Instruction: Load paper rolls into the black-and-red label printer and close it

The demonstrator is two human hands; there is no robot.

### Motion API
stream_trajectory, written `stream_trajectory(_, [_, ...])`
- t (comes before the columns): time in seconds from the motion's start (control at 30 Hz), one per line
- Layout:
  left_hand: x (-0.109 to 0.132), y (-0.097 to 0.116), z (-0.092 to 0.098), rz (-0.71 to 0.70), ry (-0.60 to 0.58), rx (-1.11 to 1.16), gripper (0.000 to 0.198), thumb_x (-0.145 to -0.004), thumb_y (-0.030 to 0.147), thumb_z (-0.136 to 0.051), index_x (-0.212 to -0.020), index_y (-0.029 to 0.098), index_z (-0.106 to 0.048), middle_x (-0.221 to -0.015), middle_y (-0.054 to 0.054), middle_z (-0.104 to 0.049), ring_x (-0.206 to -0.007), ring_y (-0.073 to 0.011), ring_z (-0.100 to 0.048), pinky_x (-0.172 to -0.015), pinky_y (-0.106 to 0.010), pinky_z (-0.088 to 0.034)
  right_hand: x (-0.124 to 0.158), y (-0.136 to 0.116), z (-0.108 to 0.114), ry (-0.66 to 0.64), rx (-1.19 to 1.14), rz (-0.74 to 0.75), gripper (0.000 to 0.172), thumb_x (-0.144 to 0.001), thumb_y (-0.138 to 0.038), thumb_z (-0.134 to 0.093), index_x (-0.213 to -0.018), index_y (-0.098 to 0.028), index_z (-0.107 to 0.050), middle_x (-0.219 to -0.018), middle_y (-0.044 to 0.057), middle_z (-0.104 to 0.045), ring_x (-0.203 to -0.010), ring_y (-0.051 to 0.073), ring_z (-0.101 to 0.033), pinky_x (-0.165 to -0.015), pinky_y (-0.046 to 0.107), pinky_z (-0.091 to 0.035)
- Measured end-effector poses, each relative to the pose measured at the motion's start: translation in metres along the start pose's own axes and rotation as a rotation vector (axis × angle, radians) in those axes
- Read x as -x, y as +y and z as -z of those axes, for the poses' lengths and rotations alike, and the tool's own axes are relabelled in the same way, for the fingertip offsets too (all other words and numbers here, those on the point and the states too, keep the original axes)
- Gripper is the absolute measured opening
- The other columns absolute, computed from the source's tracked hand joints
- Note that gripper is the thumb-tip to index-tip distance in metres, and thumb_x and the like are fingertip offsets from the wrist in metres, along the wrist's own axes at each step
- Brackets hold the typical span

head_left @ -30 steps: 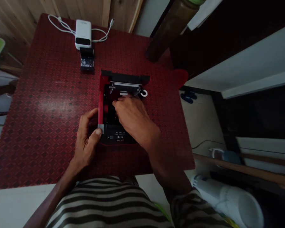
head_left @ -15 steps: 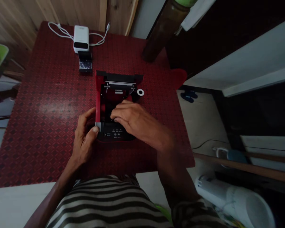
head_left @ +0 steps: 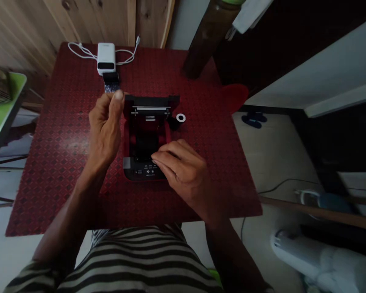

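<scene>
A red and black printer [head_left: 146, 138] sits on the red patterned table [head_left: 64, 134] with its lid [head_left: 152, 101] swung up at the back, showing the inner bay. My left hand [head_left: 105, 126] hovers by the printer's left side, fingers curled, thumb tip beside the lid's left corner; whether it grips anything is unclear. My right hand [head_left: 179, 169] lies on the black front panel [head_left: 142, 171], fingers stretched out over the bay's front edge, holding nothing.
A white power bank [head_left: 106, 57] with a white cable and a small black device [head_left: 111, 81] lie at the table's far side. A white ring [head_left: 181, 118] rests right of the printer. A dark post [head_left: 204, 40], green stool [head_left: 6, 106] and white fan [head_left: 323, 260] surround the table.
My left hand left the printer's front left corner and rose to the lid's left end. My right hand drew back out of the bay onto the front panel.
</scene>
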State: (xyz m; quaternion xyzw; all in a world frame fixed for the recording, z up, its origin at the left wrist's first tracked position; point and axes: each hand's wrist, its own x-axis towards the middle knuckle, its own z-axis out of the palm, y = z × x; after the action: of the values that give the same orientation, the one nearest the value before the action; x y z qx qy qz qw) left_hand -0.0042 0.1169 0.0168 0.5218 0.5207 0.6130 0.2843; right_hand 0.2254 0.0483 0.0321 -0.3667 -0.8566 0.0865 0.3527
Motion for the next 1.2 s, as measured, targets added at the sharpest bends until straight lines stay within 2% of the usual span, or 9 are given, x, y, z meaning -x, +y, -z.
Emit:
stream_trajectory(0.1, [-0.004,0.003,-0.007,0.043,0.011,0.103,0.040,-0.113,0.052,-0.082,-0.087,0.022,-0.076,-0.091,-0.001,-0.074,-0.089,-0.0176,-0.067,-0.095,-0.037,-0.056,0.004,-0.006,-0.002,0.010,0.080,0.008,0.026,-0.116,-0.002,-0.067,-0.110,-0.019,-0.086,-0.102,0.006,-0.082,-0.094,0.021,-0.073,-0.084,0.034,-0.064])
stream_trajectory(0.17, [0.005,0.006,-0.003,0.072,0.023,0.127,0.028,-0.104,0.043,-0.090,-0.088,0.023,-0.077,-0.100,-0.003,-0.077,-0.102,-0.0204,-0.072,-0.104,-0.038,-0.057,0.007,-0.009,-0.002,0.028,0.141,0.019,0.025,-0.116,-0.002,-0.067,-0.112,-0.018,-0.086,-0.104,0.008,-0.084,-0.093,0.021,-0.073,-0.084,0.035,-0.065])
stream_trajectory(0.23, [0.020,0.008,0.006,0.151,0.015,0.145,0.021,-0.096,0.041,-0.094,-0.104,0.025,-0.084,-0.120,-0.006,-0.082,-0.122,-0.0256,-0.076,-0.114,-0.042,-0.058,0.010,-0.012,-0.002,0.070,0.192,0.030,0.024,-0.115,0.000,-0.067,-0.113,-0.016,-0.085,-0.109,0.010,-0.086,-0.096,0.022,-0.075,-0.088,0.035,-0.066])
stream_trajectory(0.3, [0.038,0.009,0.016,0.293,-0.039,0.170,0.044,-0.088,0.041,-0.099,-0.127,0.030,-0.084,-0.139,-0.007,-0.083,-0.140,-0.0308,-0.075,-0.123,-0.048,-0.059,0.014,-0.015,-0.004,0.117,0.237,0.036,0.021,-0.114,0.001,-0.070,-0.114,-0.015,-0.085,-0.116,0.013,-0.089,-0.104,0.024,-0.079,-0.093,0.037,-0.068])
stream_trajectory(0.4, [0.064,0.008,0.028,0.477,-0.137,0.183,0.065,-0.088,0.044,-0.098,-0.148,0.032,-0.078,-0.160,-0.010,-0.078,-0.156,-0.0376,-0.070,-0.129,-0.056,-0.059,0.017,-0.016,-0.007,0.157,0.286,0.020,0.016,-0.112,-0.003,-0.076,-0.114,-0.017,-0.084,-0.134,0.017,-0.091,-0.125,0.029,-0.084,-0.102,0.042,-0.070])
stream_trajectory(0.53, [0.081,0.006,0.031,0.595,-0.168,0.199,0.073,-0.090,0.052,-0.096,-0.156,0.027,-0.076,-0.160,-0.015,-0.079,-0.153,-0.0413,-0.074,-0.128,-0.060,-0.062,0.018,-0.016,-0.008,0.116,0.196,-0.033,0.016,-0.115,-0.009,-0.074,-0.114,-0.021,-0.083,-0.144,0.015,-0.091,-0.140,0.031,-0.085,-0.116,0.049,-0.070])
stream_trajectory(0.9, [0.085,0.006,0.030,0.572,-0.184,0.197,0.075,-0.095,0.054,-0.095,-0.162,0.026,-0.075,-0.162,-0.015,-0.079,-0.154,-0.0402,-0.074,-0.128,-0.057,-0.062,0.021,-0.019,-0.013,0.074,0.091,-0.102,0.035,-0.120,-0.015,-0.065,-0.154,-0.015,-0.071,-0.141,0.019,-0.091,-0.136,0.033,-0.088,-0.116,0.053,-0.072])
stream_trajectory(1.1, [0.092,0.001,0.028,0.549,-0.154,0.176,0.075,-0.097,0.059,-0.094,-0.162,0.027,-0.075,-0.168,-0.014,-0.077,-0.157,-0.0400,-0.073,-0.133,-0.058,-0.058,0.026,-0.018,-0.014,0.096,0.038,-0.122,0.044,-0.120,-0.018,-0.068,-0.163,-0.017,-0.064,-0.146,0.019,-0.089,-0.141,0.033,-0.085,-0.119,0.054,-0.072])
stream_trajectory(1.2, [0.103,0.001,0.031,0.540,-0.126,0.151,0.065,-0.103,0.061,-0.086,-0.160,0.030,-0.079,-0.165,-0.011,-0.079,-0.158,-0.0390,-0.072,-0.136,-0.058,-0.055,0.036,-0.017,-0.012,0.139,-0.070,-0.213,0.049,-0.120,-0.026,-0.072,-0.168,-0.024,-0.062,-0.156,0.017,-0.084,-0.152,0.033,-0.079,-0.125,0.058,-0.070])
